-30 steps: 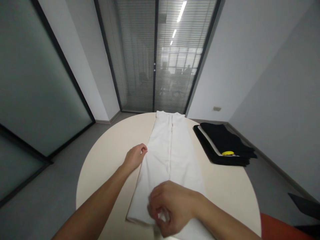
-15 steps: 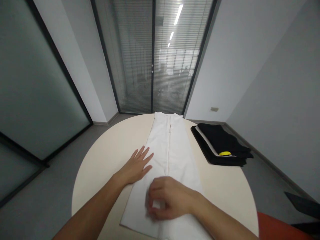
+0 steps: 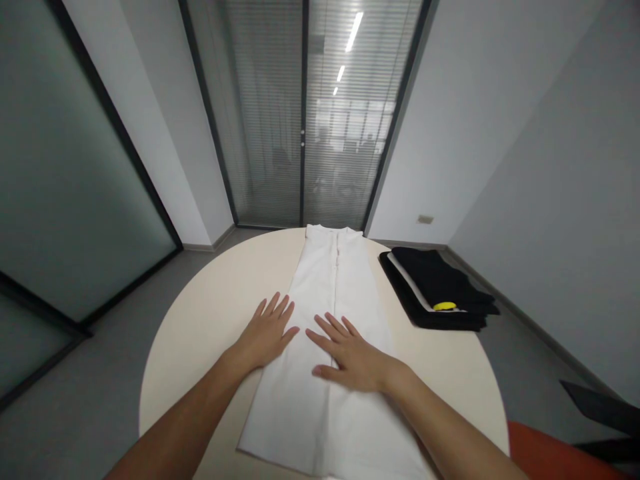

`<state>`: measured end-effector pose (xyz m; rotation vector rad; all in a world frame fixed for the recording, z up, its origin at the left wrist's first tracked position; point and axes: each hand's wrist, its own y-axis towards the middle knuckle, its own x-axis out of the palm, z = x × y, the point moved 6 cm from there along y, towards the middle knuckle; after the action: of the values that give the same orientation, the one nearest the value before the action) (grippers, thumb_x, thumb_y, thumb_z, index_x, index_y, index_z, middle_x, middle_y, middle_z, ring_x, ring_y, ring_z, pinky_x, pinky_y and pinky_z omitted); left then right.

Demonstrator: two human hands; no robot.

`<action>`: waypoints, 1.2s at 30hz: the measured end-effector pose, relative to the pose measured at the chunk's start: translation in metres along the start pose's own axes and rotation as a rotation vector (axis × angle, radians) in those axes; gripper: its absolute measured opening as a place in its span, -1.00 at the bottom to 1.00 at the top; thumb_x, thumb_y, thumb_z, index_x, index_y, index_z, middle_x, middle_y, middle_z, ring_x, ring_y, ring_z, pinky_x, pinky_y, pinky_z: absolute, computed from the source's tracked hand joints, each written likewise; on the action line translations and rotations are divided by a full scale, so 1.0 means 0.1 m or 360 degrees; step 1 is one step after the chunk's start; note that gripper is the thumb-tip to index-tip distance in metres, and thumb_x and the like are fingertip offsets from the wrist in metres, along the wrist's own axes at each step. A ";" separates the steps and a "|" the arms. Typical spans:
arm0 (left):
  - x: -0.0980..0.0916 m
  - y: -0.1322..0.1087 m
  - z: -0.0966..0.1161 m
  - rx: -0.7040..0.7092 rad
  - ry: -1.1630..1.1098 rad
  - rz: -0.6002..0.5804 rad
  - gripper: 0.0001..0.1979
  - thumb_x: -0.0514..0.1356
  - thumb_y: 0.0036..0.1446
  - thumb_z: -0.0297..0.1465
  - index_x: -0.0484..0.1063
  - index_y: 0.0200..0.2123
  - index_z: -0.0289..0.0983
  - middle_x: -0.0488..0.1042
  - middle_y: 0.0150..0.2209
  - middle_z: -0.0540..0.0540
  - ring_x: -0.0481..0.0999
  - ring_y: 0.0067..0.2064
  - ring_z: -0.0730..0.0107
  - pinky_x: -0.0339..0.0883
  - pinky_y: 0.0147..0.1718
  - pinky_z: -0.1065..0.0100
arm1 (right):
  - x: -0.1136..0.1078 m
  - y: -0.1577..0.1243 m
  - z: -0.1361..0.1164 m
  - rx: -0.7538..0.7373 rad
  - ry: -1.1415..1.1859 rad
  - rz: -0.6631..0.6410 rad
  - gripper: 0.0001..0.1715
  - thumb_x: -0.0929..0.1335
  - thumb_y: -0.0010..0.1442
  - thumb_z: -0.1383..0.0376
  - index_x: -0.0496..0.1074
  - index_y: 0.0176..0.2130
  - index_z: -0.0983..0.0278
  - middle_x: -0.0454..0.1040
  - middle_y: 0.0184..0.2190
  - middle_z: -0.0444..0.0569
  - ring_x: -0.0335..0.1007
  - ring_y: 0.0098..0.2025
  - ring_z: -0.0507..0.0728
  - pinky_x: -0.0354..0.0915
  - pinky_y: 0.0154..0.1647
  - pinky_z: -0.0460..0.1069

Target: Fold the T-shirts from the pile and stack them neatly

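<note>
From the far edge of the tabletop (image 3: pixel 220 293) toward the near runs the cloth (image 3: pixel 295 413); left hand (image 3: pixel 265 338) at its left side, right hand (image 3: pixel 354 362) on its middle, fingers spread, gripping nothing: smoothing, it seems; the next stroke calls for even pressure

From above the near side of the round table (image 3: pixel 200 313), the scene is viewed forward and downward by one head-worn camera, with the left hand (image 3: pixel 265 338) and right hand (image 3: pixel 354 360) taken in close and the glass partition (image 3: pixel 265 133) farther off.
</note>
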<state>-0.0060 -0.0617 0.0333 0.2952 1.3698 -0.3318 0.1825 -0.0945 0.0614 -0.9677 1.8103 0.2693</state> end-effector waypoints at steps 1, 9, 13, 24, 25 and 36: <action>-0.02 0.00 0.01 0.0025 -0.0017 0.0035 -0.40 -0.03 0.41 -0.15 0.17 0.38 -0.36 0.05 0.43 -0.31 -0.08 0.47 -0.10 -0.12 0.37 -0.13 | -0.03 -0.01 0.00 0.0000 0.0001 0.0023 -0.08 0.20 0.32 -0.21 -0.03 0.46 0.11 -0.25 0.49 0.12 -0.43 0.51 0.39 -0.37 0.44 0.39; -0.26 -0.15 0.22 0.0567 -0.0580 0.0016 -0.75 0.30 0.19 -0.32 0.50 -0.05 -0.19 0.46 0.08 -0.15 0.39 0.15 0.18 0.26 0.17 0.16 | -0.12 -0.20 -0.40 -0.0326 0.0160 0.0004 -0.61 0.49 0.10 -0.01 0.57 -0.20 0.22 0.54 -0.28 -0.09 0.43 -0.27 0.06 0.28 -0.19 -0.06; -0.28 -0.15 0.20 0.0521 -0.0677 -0.0034 -0.75 0.32 0.16 -0.33 0.48 -0.08 -0.20 0.44 0.07 -0.15 0.38 0.14 0.17 0.26 0.16 0.16 | 0.18 -0.26 -0.61 -0.0423 0.0169 -0.0315 -0.51 0.55 -0.08 -0.03 0.55 -0.22 0.19 0.51 -0.42 -0.20 0.28 -0.48 -0.02 0.11 -0.41 -0.11; -0.29 -0.15 0.19 0.0483 -0.0746 -0.0073 -0.76 0.32 0.13 -0.35 0.50 -0.10 -0.19 0.44 0.08 -0.16 0.38 0.16 0.17 0.26 0.19 0.17 | 0.19 -0.37 -0.84 -0.0218 -0.0177 -0.0336 -0.64 0.51 0.01 0.16 0.54 -0.16 0.21 0.62 -0.26 -0.04 0.52 -0.32 0.17 0.18 -0.38 -0.02; -0.29 -0.15 0.19 0.0481 -0.0754 -0.0078 -0.76 0.33 0.12 -0.35 0.51 -0.11 -0.19 0.43 0.08 -0.16 0.38 0.16 0.17 0.26 0.19 0.16 | 0.20 -0.38 -0.87 -0.0201 -0.0237 -0.0345 -0.66 0.50 0.03 0.17 0.54 -0.17 0.23 0.62 -0.26 -0.01 0.52 -0.33 0.18 0.19 -0.39 -0.02; -0.42 -0.16 0.11 0.0638 -0.1363 -0.0251 -0.29 -0.19 0.35 0.13 0.58 -0.26 -0.22 0.57 -0.02 -0.17 0.39 0.20 0.10 0.06 0.30 0.12 | -0.18 -0.22 -0.39 -0.0041 0.0400 -0.0039 -0.58 0.38 0.02 0.28 0.53 -0.08 0.26 0.50 -0.44 -0.13 0.35 -0.45 0.04 0.18 -0.41 -0.09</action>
<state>-0.0094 -0.0787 0.0761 0.3216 0.4731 -0.7658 0.1753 -0.1223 0.1001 -1.0795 2.0250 0.1612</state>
